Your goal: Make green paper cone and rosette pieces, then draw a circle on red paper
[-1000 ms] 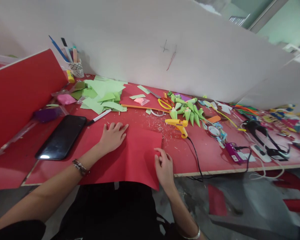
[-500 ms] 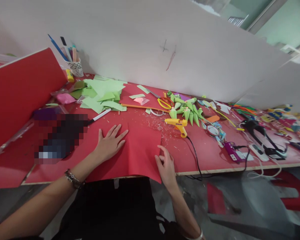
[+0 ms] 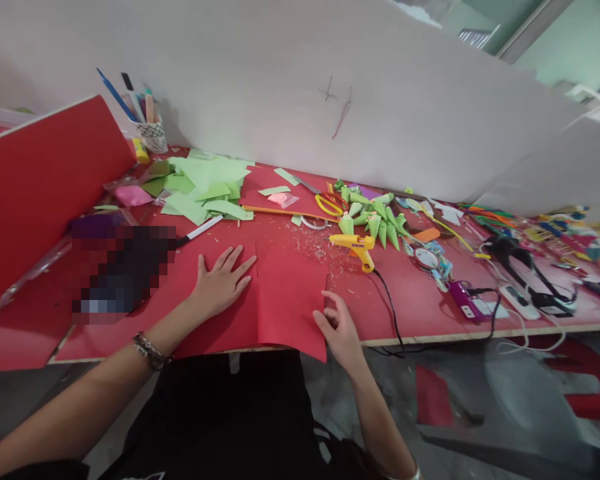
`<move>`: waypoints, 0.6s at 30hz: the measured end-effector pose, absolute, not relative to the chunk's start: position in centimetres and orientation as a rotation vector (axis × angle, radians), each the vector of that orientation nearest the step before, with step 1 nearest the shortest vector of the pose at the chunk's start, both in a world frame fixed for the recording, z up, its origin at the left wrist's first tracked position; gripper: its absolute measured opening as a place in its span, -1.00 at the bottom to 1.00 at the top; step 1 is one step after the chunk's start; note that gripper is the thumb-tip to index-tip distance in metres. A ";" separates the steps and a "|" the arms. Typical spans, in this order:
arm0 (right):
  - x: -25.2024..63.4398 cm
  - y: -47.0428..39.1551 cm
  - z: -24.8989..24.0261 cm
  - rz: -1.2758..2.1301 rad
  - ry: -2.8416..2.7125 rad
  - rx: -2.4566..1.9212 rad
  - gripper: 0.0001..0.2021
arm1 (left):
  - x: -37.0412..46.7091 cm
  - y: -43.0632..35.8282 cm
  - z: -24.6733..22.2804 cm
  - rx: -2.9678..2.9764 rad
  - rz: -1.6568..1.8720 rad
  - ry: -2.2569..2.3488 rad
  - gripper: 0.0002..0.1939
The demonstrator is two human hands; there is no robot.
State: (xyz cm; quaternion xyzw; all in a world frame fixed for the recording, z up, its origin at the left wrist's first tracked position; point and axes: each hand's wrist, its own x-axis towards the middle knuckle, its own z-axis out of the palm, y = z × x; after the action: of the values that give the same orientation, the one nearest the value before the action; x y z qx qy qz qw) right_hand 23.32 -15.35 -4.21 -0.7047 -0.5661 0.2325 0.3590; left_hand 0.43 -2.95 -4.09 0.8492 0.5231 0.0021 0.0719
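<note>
A red sheet of paper point(image 3: 290, 300) lies at the table's front edge, with a fold line down its middle and its right half slightly raised. My left hand point(image 3: 221, 280) rests flat on the left half, fingers spread, holding nothing. At the sheet's right edge is my right hand point(image 3: 337, 327), its fingers curled; the thumb and fingertips are at the paper's edge, which sits between them. Beyond the sheet lies a yellow glue gun point(image 3: 357, 248) with a black cord.
Green paper pieces point(image 3: 205, 183) and a white pen point(image 3: 204, 228) lie at the back left. Behind the glue gun are scissors point(image 3: 330, 205) and green paper cones point(image 3: 380, 223). A cup of pens point(image 3: 153, 135) stands by the wall. Further right are a purple device point(image 3: 465, 301) and cables.
My right hand has shifted slightly to the right along with the sheet's right edge, and the right half lies a little more spread out. My left hand has stayed in place.
</note>
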 end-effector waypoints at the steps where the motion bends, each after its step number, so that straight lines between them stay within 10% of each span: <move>1: 23.3 -15.5 -4.1 0.616 -1.456 -1.810 -0.62 | 0.4 -2.9 -4.1 2.553 0.009 1.576 -0.54; 18: 24.2 -17.9 -3.4 0.613 -1.592 -1.926 -0.74 | 0.4 -2.9 -4.3 2.578 0.045 1.572 -0.53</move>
State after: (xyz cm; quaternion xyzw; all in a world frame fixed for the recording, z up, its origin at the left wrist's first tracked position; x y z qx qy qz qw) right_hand 24.25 -17.93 -3.36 -0.7186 -0.5939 0.2285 0.2803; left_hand 0.35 -2.95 -4.35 0.8522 0.5195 0.0148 0.0609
